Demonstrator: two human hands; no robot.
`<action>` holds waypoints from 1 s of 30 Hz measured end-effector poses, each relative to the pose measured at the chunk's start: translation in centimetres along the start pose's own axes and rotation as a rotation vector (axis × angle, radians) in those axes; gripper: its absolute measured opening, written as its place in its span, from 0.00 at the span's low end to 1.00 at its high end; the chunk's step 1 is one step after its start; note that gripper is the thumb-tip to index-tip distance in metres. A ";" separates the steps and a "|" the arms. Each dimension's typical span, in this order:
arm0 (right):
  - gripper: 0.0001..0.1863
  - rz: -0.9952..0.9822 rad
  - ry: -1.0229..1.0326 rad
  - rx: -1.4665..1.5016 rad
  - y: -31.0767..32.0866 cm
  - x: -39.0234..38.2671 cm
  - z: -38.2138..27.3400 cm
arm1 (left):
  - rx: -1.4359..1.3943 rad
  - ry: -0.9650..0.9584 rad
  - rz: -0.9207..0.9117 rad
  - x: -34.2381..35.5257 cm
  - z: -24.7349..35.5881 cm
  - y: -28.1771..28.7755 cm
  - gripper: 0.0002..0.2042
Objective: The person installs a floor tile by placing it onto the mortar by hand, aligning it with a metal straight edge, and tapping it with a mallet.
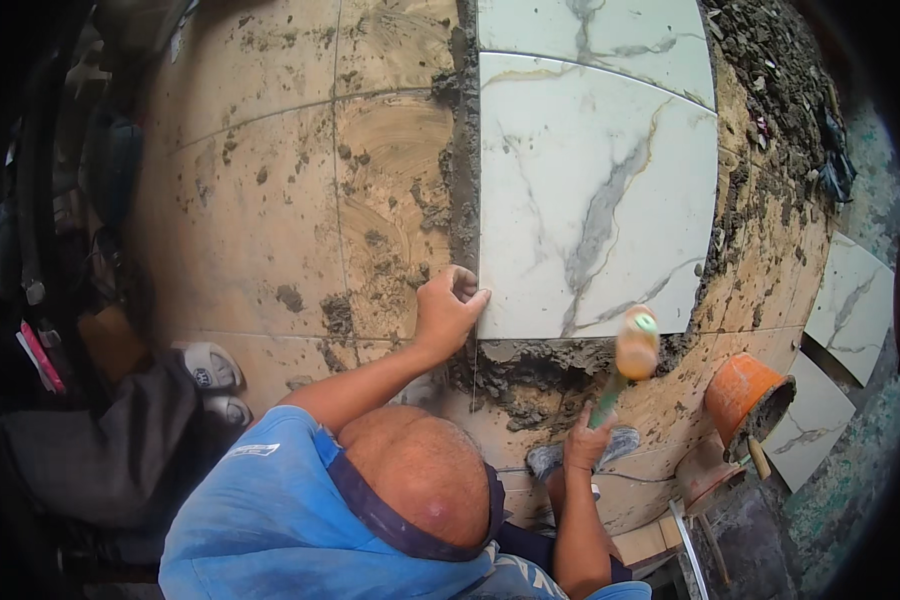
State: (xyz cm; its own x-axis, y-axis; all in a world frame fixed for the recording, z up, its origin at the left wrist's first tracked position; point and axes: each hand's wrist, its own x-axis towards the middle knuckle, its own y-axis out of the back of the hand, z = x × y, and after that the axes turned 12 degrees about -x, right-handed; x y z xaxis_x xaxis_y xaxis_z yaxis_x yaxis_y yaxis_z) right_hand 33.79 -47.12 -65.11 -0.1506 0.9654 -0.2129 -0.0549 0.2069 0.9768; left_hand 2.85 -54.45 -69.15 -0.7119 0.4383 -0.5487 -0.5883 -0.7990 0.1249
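Observation:
Neither of my hands is in view. A person in a blue shirt (270, 520) crouches below me, seen from above and behind. Their left hand (450, 308) rests with its fingertips on the lower left corner of a white marble-patterned tile (595, 190) that lies in wet grey mortar (530, 365). Their right hand (588, 440) grips the green handle of a rubber mallet, whose orange head (637, 345) hangs blurred just over the tile's lower edge. A second white tile (590, 30) lies beyond the first one.
Old beige floor tiles (260, 200) smeared with mortar cover the left. An orange bucket (745, 395) of mortar stands at the right, with loose white tiles (850, 300) beside it. Rubble (780, 70) lies at the top right. Grey sandals (210, 365) and dark bags (100, 450) sit at the left.

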 end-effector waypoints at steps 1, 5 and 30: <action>0.22 -0.062 -0.034 -0.026 -0.3 0.0 -0.1 | 0.013 -0.015 0.007 -0.1 0.0 0.2 0.10; 0.24 -0.055 0.025 0.126 0.7 1.3 -1.8 | 0.050 0.074 -0.021 0.5 0.9 0.2 0.13; 0.24 -0.172 -0.159 0.453 3.3 10.9 -12.6 | 1.042 -0.862 -0.344 20.6 15.4 -11.4 0.66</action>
State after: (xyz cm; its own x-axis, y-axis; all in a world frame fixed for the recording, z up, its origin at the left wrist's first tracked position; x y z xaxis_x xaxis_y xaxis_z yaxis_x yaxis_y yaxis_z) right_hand 19.57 -37.90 -64.45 -0.0233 0.9164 -0.3996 0.3731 0.3788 0.8469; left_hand -11.04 -29.98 -69.13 -0.2598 0.9644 -0.0491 -0.5200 -0.0969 0.8486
